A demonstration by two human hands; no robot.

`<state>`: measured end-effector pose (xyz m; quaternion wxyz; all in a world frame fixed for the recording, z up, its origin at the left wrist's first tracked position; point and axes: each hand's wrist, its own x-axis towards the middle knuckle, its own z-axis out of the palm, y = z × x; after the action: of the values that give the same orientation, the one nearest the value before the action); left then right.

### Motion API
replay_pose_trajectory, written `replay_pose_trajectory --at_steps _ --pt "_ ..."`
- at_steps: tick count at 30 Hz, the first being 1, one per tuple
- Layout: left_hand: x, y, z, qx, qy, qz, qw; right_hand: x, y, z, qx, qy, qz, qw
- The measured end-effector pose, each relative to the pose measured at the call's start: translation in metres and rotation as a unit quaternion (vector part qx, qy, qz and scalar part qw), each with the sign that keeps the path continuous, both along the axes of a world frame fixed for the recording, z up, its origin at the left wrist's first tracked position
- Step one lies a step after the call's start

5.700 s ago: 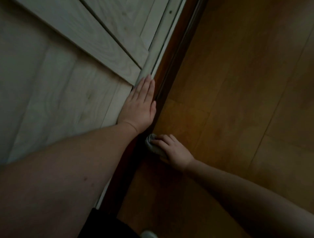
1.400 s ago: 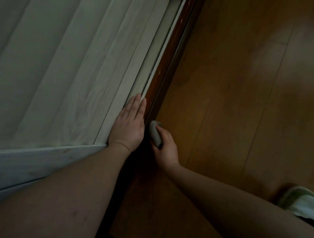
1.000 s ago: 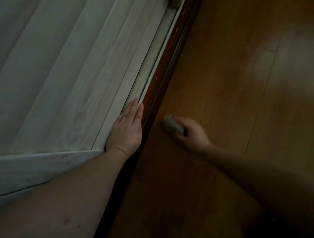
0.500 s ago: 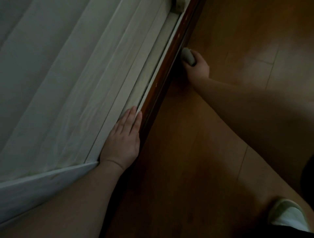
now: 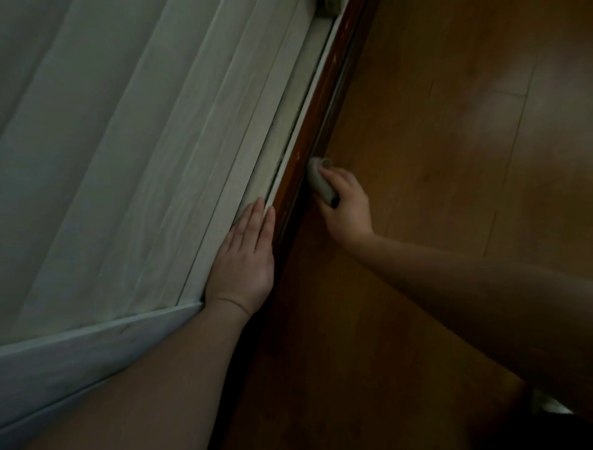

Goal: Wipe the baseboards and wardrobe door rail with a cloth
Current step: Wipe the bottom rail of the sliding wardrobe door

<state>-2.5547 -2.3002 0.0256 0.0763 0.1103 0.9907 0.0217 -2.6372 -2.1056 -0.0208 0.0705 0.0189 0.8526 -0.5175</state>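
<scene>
While the scene is dim, the head view shows the right hand [image 5: 345, 205] curled around a small, pale grey, bunched cloth [image 5: 319, 180], fingers closed over it, pressing it against the floor-side face of the dark reddish-brown wooden baseboard strip [image 5: 316, 141]. That strip runs diagonally from the top centre of the frame down toward the lower middle, where it darkens into shadow. The cloth touches it roughly halfway along its visible length.

Just on the other side of the strip lies the pale wardrobe door rail [image 5: 288, 128], a narrow off-white channel running parallel to it, with a thin white lip [image 5: 313, 96] between the two. The left hand [image 5: 245, 257] lies flat and open, fingers together and extended, palm down on the rail's edge, its fingertips [image 5: 258, 205] pointing up the channel. It sits nearer the camera than the cloth, close to it but apart, with the strip between them.

Left of the rail, the whitish wood-grain wardrobe door panels [image 5: 128, 160] fill the frame.

Right of the strip, orange-brown wooden plank flooring [image 5: 449, 144] spreads open to the frame's edge, with bare boards ahead of the cloth along the strip. At the rail's far end, near the top edge, sits a small pale block [image 5: 330, 4] that is too cropped to identify.
</scene>
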Motion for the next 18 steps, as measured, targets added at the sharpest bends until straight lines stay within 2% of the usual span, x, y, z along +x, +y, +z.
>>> replay_pose_trajectory --at_steps 11,15,18 --pt "-0.002 0.001 -0.002 -0.042 -0.005 -0.003 0.999 0.127 -0.045 0.009 -0.022 -0.081 0.041 0.996" --pt "-0.002 0.001 0.000 -0.048 -0.006 0.001 0.999 0.148 -0.039 0.011 -0.008 -0.074 0.127 0.989" --pt "0.000 0.001 0.001 -0.041 -0.010 0.006 0.999 0.141 -0.015 0.008 0.016 -0.062 0.257 0.964"
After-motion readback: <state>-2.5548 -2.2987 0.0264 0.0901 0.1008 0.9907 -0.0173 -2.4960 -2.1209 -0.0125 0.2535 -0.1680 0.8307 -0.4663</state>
